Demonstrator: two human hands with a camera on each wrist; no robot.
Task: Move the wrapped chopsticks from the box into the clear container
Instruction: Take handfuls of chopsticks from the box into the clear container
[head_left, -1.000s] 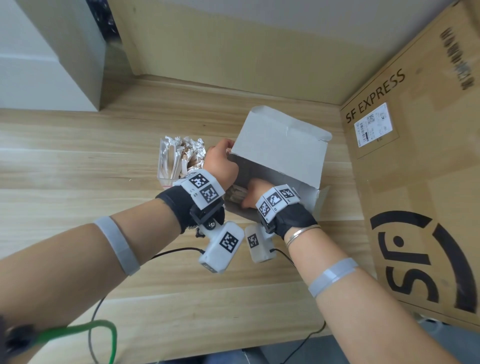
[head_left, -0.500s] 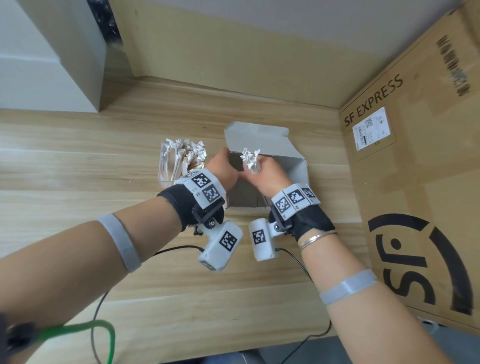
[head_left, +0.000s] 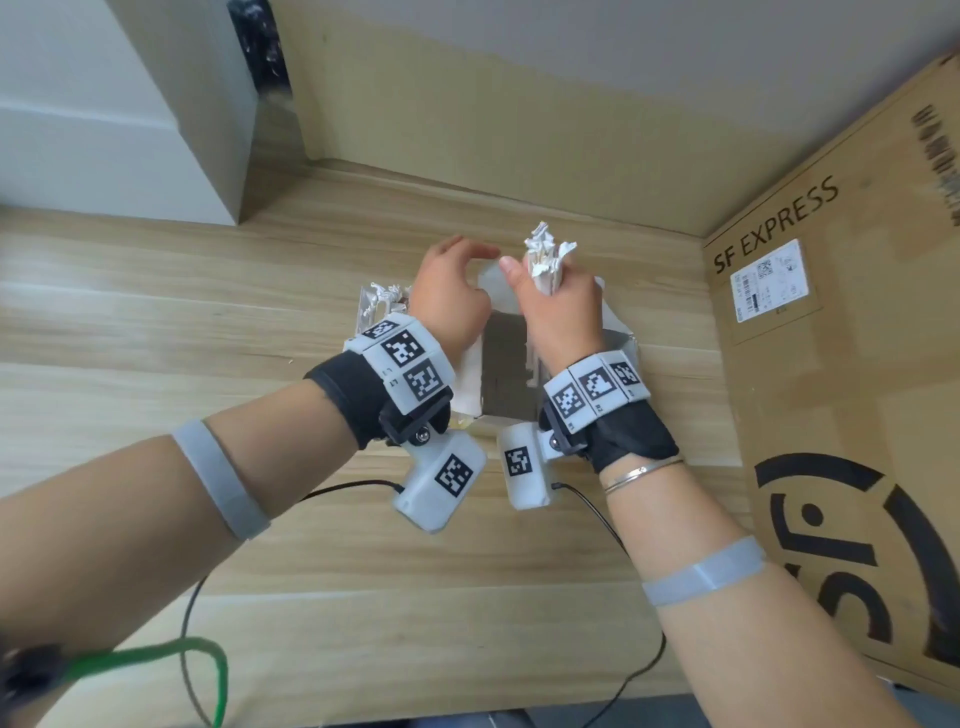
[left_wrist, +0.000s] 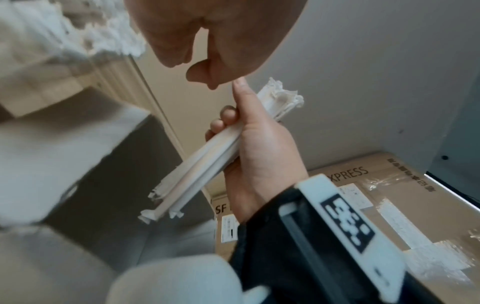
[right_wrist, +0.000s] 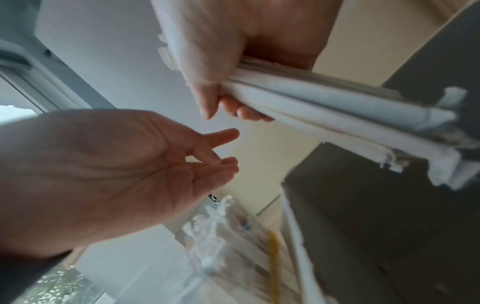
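A: Where are the wrapped chopsticks (head_left: 543, 265)?

B: A bundle is clenched in the right hand (head_left: 558, 312), raised above the open grey box (head_left: 506, 374). The box is the landmark here.

A: And the left hand (head_left: 449, 301)?

B: Loosely curled, holding nothing, fingertips close to the right thumb, above the box's left edge.

A: The clear container (head_left: 371, 312)?

B: Just left of the box, mostly hidden behind the left wrist, with wrapped chopsticks already standing in it.

A: Anything else around?

B: An SF Express carton (head_left: 831, 364) right of the box, all on a wooden table (head_left: 156, 322).
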